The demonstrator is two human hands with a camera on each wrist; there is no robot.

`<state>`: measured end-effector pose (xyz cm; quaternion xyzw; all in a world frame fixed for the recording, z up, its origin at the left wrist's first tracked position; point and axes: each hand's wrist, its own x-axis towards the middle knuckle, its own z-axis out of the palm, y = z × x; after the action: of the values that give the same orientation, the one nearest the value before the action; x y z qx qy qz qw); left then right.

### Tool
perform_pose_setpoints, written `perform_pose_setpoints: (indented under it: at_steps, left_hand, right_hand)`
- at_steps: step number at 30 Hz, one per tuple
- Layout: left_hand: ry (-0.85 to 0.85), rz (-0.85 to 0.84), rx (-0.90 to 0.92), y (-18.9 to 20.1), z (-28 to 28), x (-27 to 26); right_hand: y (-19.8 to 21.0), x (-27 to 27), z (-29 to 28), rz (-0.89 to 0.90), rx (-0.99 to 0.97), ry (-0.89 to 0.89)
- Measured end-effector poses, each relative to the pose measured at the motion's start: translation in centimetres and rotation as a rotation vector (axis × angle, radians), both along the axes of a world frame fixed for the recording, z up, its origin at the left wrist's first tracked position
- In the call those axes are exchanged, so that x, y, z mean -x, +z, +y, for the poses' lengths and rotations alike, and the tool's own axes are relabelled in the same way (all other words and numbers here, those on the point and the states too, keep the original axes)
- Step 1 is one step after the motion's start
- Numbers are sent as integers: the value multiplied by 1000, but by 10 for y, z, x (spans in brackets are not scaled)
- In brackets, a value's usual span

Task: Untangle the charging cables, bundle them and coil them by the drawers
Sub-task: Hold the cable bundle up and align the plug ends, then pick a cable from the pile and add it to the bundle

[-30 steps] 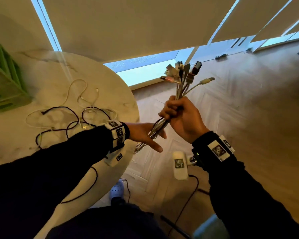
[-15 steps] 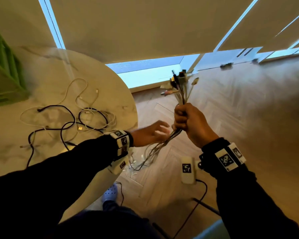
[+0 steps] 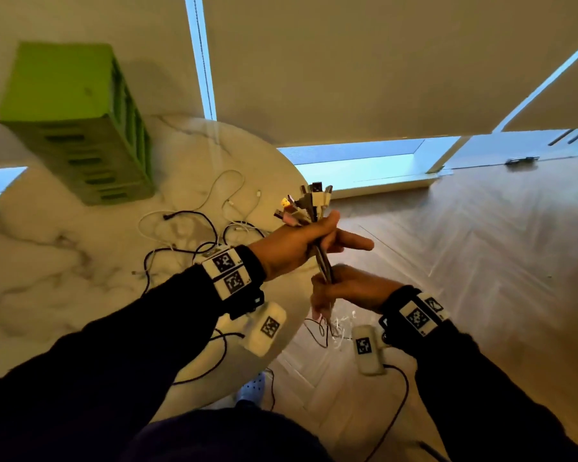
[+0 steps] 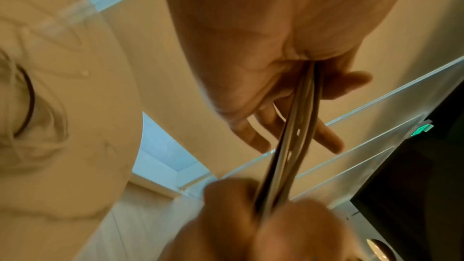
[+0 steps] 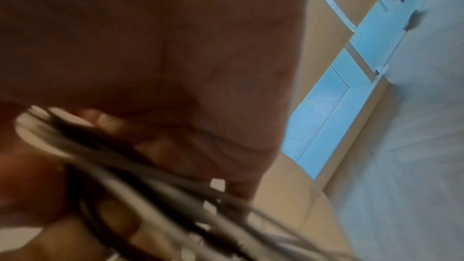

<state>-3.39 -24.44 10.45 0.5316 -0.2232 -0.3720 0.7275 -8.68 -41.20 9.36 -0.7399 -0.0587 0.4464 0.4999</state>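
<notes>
Cable bundle [image 3: 321,258] gripped between both hands, beside the surface [image 3: 64,261].
Left hand [image 3: 294,245] grasps it below the plugs; right hand [image 3: 351,288], blurred, seems clenched round it lower down; green drawers [image 3: 77,128] well apart.

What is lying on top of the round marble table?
On the table stand green drawers, with loose black and white cables beside them. The left arm covers part of the cables and the table's near side.

cable bundle [image 3: 317,235] upright, plugs [image 3: 309,201] topmost
</notes>
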Motion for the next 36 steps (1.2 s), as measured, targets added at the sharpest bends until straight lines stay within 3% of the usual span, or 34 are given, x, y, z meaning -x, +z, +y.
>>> perform_pose_setpoints:
  at_steps: [4,7,10,13,15,19,22,24,26,29,33,36]
  left_hand:
    - [-7,133,-32,18,49,-14]
    - [116,146,-92,24,82,-25]
    - [331,232,-28,29,105,-38]
    - [641,349,55,29,116,-48]
    - [788,333,0,19,122,-49]
    - [856,271,-216,-4,134,-51]
    - [897,322,-238,-8,146,-61]
    - [917,359,-238,-9,152,-70]
    - [925,361,-266,-13,153,-78]
    - [912,355,-315,-23,152,-85]
    - [891,361,-335,-37,154,-89]
    - [889,387,-347,-47,159,-89]
  right_hand:
    - [-45,-25,4,51,331,234]
    - [-58,-45,12,-231,610,85]
    - [-59,-52,45,-537,805,-50]
    - [-71,-41,94,-594,800,20]
    - [-82,-30,124,-565,730,113]
    - [-89,-30,149,-334,539,393]
    - [-66,-62,139,-136,388,529]
    - [-45,-94,130,-86,305,479]
    - [-43,-131,122,-93,235,235]
    - [-76,-183,117,-297,325,-60]
    - [-129,-221,127,-341,688,50]
    - [-154,-227,138,-286,774,91]
